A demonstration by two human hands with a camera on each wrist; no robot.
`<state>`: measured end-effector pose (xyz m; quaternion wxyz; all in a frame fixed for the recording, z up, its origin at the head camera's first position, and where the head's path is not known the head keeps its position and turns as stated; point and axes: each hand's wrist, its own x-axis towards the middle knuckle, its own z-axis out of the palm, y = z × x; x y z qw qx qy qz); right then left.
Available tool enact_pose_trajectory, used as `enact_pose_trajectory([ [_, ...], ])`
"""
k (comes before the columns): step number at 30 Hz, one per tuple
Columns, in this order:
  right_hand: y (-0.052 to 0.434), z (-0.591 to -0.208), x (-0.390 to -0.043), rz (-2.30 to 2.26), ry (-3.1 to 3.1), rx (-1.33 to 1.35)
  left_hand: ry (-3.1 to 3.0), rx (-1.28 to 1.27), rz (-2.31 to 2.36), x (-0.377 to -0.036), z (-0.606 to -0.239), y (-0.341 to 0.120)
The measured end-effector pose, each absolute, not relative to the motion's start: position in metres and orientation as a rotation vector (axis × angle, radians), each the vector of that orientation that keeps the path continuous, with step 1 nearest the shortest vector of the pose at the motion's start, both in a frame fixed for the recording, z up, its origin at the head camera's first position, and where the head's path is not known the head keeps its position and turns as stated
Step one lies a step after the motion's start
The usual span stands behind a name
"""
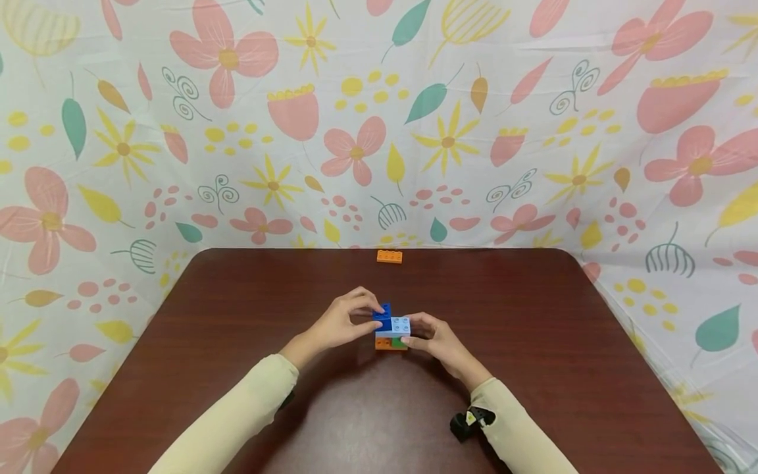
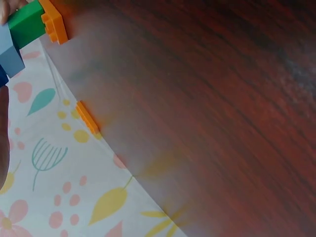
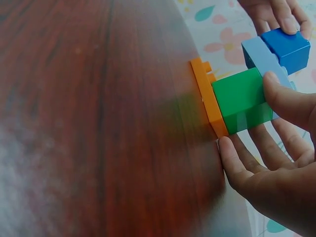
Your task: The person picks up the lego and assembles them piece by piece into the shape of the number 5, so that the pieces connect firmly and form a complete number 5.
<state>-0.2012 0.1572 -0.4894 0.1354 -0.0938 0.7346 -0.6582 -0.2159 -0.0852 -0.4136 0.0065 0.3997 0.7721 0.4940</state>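
Note:
A small stack of toy building bricks stands on the table. At its base is a flat orange brick (image 3: 206, 96), with a green brick (image 3: 239, 96) on one end of it. A light blue brick (image 1: 401, 325) lies across the green one, its studs showing at the right. Over its left end sits a dark blue brick (image 1: 383, 317), pinched between the thumb and fingers of my left hand (image 1: 342, 320). My right hand (image 1: 441, 343) grips the stack from the right, thumb at the seam of the green and light blue bricks, fingers on the far side.
Another flat orange brick (image 1: 389, 257) lies near the far edge of the brown table (image 1: 266, 283). Behind the table hangs a flower-patterned cloth (image 1: 355, 197). A black wrist camera (image 1: 464, 424) is strapped to the right sleeve.

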Motion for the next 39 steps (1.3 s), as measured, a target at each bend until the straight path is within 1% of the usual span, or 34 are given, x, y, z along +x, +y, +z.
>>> enact_pose_trajectory([
  [4,0.157,-0.489,-0.201,-1.905,2.133,-0.27,2.41,1.243,1.527,-0.219,-0.418,-0.086],
  [9,0.157,-0.489,-0.201,-1.9,2.141,-0.269,2.417,1.229,1.492,-0.232,-0.437,-0.087],
  [13,0.157,-0.489,-0.202,-1.893,2.154,-0.279,2.384,1.254,1.502,-0.24,-0.443,-0.089],
  [20,0.155,-0.486,-0.201,-1.824,2.22,-0.361,2.396,1.243,1.487,-0.239,-0.444,-0.09],
  [27,0.152,-0.482,-0.198,-1.814,2.254,-0.34,2.382,1.237,1.47,-0.237,-0.441,-0.09],
  [35,0.149,-0.459,-0.191,-1.802,2.261,-0.334,2.315,1.216,1.497,-0.239,-0.438,-0.091],
  [39,0.15,-0.467,-0.196,-1.801,2.241,-0.339,2.309,1.215,1.498,-0.238,-0.437,-0.094],
])
